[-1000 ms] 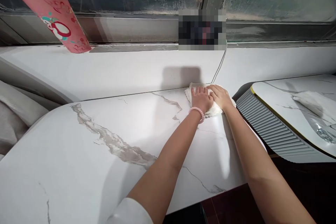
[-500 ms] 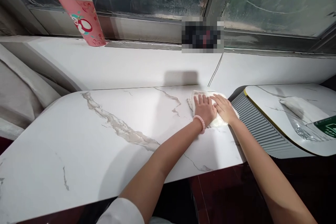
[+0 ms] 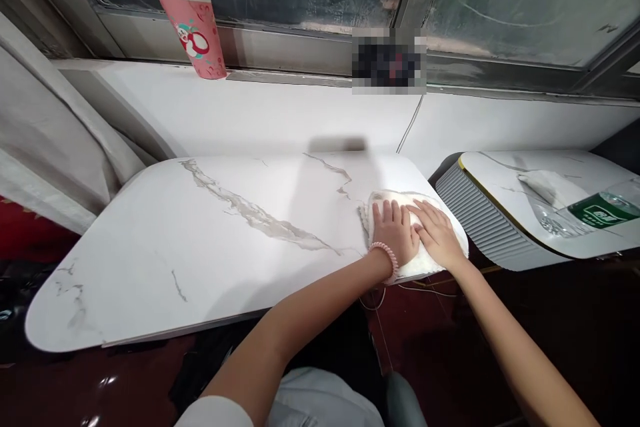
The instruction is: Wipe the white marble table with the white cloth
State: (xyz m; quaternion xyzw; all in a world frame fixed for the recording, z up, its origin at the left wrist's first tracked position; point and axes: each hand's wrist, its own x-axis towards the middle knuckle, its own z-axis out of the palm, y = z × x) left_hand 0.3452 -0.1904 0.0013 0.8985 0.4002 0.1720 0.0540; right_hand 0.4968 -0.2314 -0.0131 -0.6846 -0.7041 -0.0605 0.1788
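Observation:
A folded white cloth [image 3: 425, 261] lies on the right end of the white marble-patterned tabletop [image 3: 240, 280], reaching its front edge. Pressed flat on the cloth is my left hand [image 3: 399, 232], fingers spread, with a pink coiled band around the wrist. Beside it my right hand [image 3: 440, 233] also rests flat on the cloth, fingers stretched out towards the upper left. The two hands touch or nearly touch at the thumbs. Neither hand is wrapped around anything.
A pink paper cup [image 3: 197, 37] with a red straw stands on the window sill. Next to it on the sill is a blurred-out dark object [image 3: 387, 63]. To the right, a ribbed cabinet [image 3: 485, 220] bears a plastic bottle [image 3: 603, 210] and a tissue pack [image 3: 553, 187]. A curtain [image 3: 55, 127] hangs left.
Both hands and the cloth have slid towards me, from near the table's back edge to its front right corner. The camera view has shifted slightly.

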